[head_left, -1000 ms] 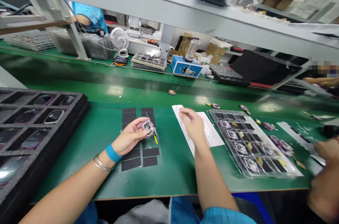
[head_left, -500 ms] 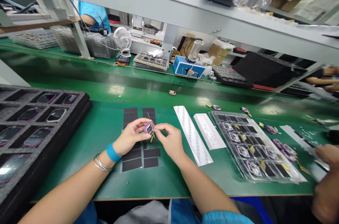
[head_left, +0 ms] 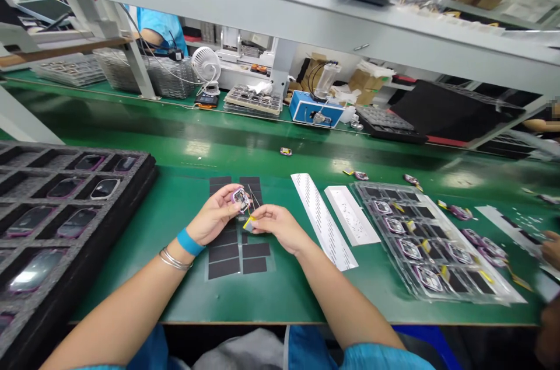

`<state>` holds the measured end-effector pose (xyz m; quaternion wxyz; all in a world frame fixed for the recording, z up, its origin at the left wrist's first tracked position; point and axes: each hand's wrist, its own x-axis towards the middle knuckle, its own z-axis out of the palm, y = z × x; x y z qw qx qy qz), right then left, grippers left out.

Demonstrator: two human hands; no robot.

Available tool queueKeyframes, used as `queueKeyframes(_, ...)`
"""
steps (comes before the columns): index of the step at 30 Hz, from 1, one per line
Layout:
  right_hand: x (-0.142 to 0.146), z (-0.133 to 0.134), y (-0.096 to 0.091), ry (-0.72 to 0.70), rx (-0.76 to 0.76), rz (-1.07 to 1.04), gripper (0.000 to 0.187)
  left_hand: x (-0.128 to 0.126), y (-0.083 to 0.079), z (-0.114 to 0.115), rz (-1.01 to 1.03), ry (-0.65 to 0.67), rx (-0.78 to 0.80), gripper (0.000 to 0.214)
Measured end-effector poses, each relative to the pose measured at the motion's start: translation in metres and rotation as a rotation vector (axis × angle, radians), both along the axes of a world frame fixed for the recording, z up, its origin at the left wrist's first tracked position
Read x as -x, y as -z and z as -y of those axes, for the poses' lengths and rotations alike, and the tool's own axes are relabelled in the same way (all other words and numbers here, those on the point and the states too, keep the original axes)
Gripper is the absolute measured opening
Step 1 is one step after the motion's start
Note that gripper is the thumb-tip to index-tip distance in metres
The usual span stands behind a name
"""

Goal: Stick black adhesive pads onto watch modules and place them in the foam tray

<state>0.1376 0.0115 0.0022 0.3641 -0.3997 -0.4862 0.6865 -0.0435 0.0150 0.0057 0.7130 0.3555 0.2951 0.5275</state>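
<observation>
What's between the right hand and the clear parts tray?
Head view: from the right hand toward the clear parts tray lie a printed white strip, then a speckled white slab.

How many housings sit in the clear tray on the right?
5: down the left column of the clear tray, the farthest housing, second housing, third housing and nearest housing; to their right, a fifth housing. None looks hidden.
</observation>
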Motion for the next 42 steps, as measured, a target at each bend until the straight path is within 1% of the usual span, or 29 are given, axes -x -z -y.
queueKeyframes(2,-0.005,-0.001,-0.005,0.020,0.061,-0.031,0.024,0.003,0.000,-0.002,0.027,0.016,0.016,0.040)
queueKeyframes(5,-0.010,-0.002,-0.013,0.063,0.115,-0.123,0.024,0.004,-0.001,-0.003,0.054,0.061,0.060,0.037)
queueKeyframes(7,-0.011,-0.002,-0.016,0.080,0.120,-0.161,0.025,0.004,-0.002,-0.002,0.039,0.084,0.089,0.038)
queueKeyframes(8,-0.012,-0.002,-0.016,0.091,0.096,-0.165,0.026,0.004,-0.002,-0.002,0.027,0.096,0.100,0.039)
queueKeyframes(10,-0.012,-0.001,-0.016,0.149,-0.018,-0.143,0.027,0.004,-0.002,-0.001,0.002,0.141,0.115,0.041)
queueKeyframes(13,-0.010,0.002,-0.013,0.258,-0.269,-0.045,0.024,0.002,0.001,0.001,-0.052,0.306,0.141,0.040)
queueKeyframes(15,-0.007,0.005,-0.011,0.264,-0.414,0.052,0.021,-0.001,0.002,0.002,-0.083,0.413,0.173,0.040)
queueKeyframes(16,-0.006,0.006,-0.010,0.256,-0.471,0.106,0.020,-0.002,0.003,0.003,-0.090,0.446,0.192,0.040)
queueKeyframes(18,-0.005,0.008,-0.008,0.252,-0.571,0.205,0.017,-0.004,0.003,0.005,-0.094,0.471,0.225,0.039)
queueKeyframes(20,-0.005,0.008,-0.007,0.262,-0.655,0.279,0.016,-0.007,0.003,0.006,-0.100,0.450,0.240,0.036)
queueKeyframes(22,-0.004,0.006,-0.005,0.268,-0.711,0.327,0.017,-0.011,0.003,0.007,-0.125,0.388,0.235,0.032)
queueKeyframes(24,-0.002,0.003,-0.002,0.267,-0.732,0.359,0.018,-0.015,0.004,0.008,-0.165,0.313,0.224,0.027)
queueKeyframes(26,0.001,-0.001,0.001,0.279,-0.716,0.371,0.018,-0.018,0.005,0.007,-0.202,0.252,0.221,0.024)
queueKeyframes(28,0.005,-0.003,0.006,0.353,-0.675,0.349,0.022,-0.018,0.005,0.004,-0.223,0.184,0.234,0.021)
queueKeyframes(30,0.008,-0.004,0.010,0.420,-0.629,0.354,0.021,-0.014,0.006,-0.001,-0.226,0.085,0.257,0.015)
queueKeyframes(31,0.008,-0.003,0.012,0.395,-0.614,0.391,0.017,-0.011,0.006,-0.004,-0.220,0.030,0.272,0.011)
queueKeyframes(32,0.009,-0.002,0.013,0.322,-0.611,0.454,0.012,-0.008,0.007,-0.006,-0.209,-0.023,0.288,0.008)
queueKeyframes(33,0.010,0.000,0.015,0.217,-0.621,0.538,0.009,-0.005,0.007,-0.008,-0.193,-0.065,0.305,0.007)
queueKeyframes(35,0.012,0.005,0.017,0.026,-0.667,0.717,0.008,-0.001,0.010,-0.011,-0.161,-0.098,0.329,0.008)
queueKeyframes(36,0.013,0.007,0.018,-0.023,-0.696,0.797,0.009,0.000,0.011,-0.012,-0.150,-0.092,0.338,0.009)
queueKeyframes(39,0.016,0.013,0.018,-0.056,-0.749,0.947,0.009,0.000,0.014,-0.011,-0.158,-0.054,0.348,0.007)
queueKeyframes(42,0.019,0.014,0.017,-0.072,-0.721,0.968,0.007,-0.002,0.015,-0.010,-0.188,-0.040,0.332,0.006)
